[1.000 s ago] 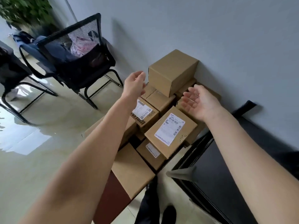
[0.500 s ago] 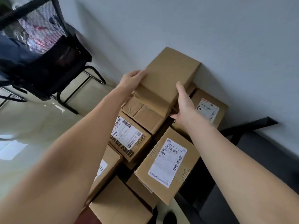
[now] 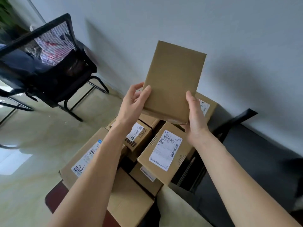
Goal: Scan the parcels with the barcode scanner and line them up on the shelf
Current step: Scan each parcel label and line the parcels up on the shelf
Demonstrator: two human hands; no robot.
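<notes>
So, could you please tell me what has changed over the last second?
Both hands, left and right, closed on the plain brown cardboard box atop the pile and lifted it, tilting it upright. The labelled parcels below and the black mesh chair stayed put.

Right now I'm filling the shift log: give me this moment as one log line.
phase: pick-up | left hand: holds plain box | right hand: holds it | box: above pile | label: none facing camera | scanner: unseen

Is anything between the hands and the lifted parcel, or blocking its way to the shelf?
Nothing sits between them: the left hand and right hand grip the plain parcel directly, raised above the pile. No shelf or scanner is in view, so that path cannot be judged.
</notes>
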